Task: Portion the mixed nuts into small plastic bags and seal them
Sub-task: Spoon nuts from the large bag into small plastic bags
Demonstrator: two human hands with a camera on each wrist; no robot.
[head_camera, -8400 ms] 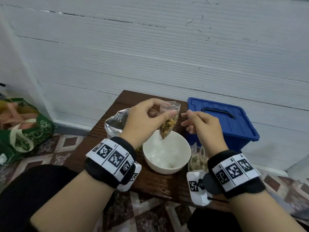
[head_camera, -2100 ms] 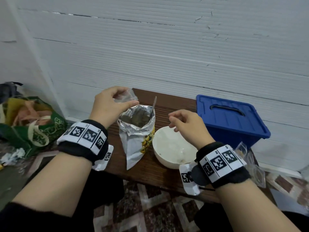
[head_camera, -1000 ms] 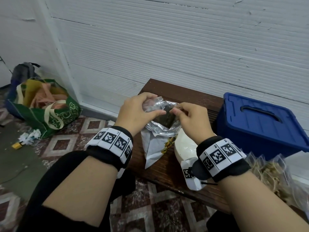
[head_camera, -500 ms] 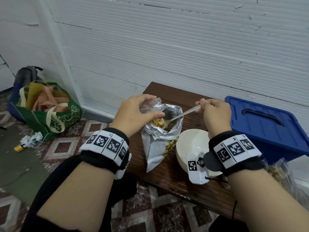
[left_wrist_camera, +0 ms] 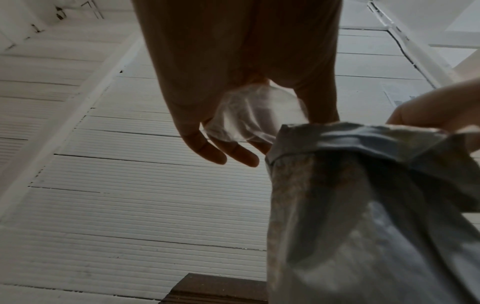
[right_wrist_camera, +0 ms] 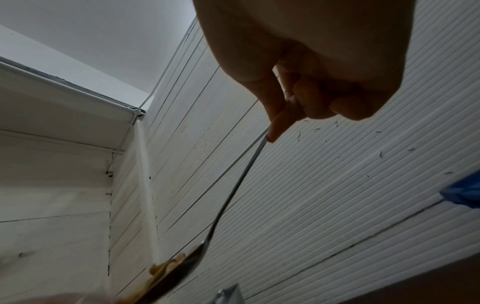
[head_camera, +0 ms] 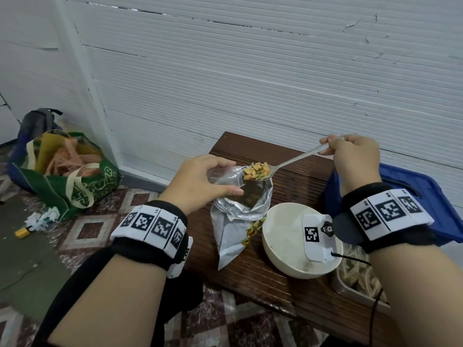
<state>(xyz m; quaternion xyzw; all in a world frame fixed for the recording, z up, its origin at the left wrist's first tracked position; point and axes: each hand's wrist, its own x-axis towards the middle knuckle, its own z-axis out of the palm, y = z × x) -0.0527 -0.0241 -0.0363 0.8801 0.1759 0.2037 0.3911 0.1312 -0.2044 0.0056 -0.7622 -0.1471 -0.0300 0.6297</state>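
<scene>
Spoon [head_camera: 288, 164] handle end hidden inside right hand [head_camera: 354, 159] fingers [right_wrist_camera: 275, 107].

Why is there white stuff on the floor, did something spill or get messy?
No nuts have spilled: they sit heaped on the spoon over the foil bag. The odd bits are crumpled white scraps and a small yellow thing on the floor beside the green bag.

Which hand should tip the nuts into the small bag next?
Right. The right hand already grips the spoon, loaded with nuts above the foil pouch; the left hand only holds the small plastic bag open.
</scene>
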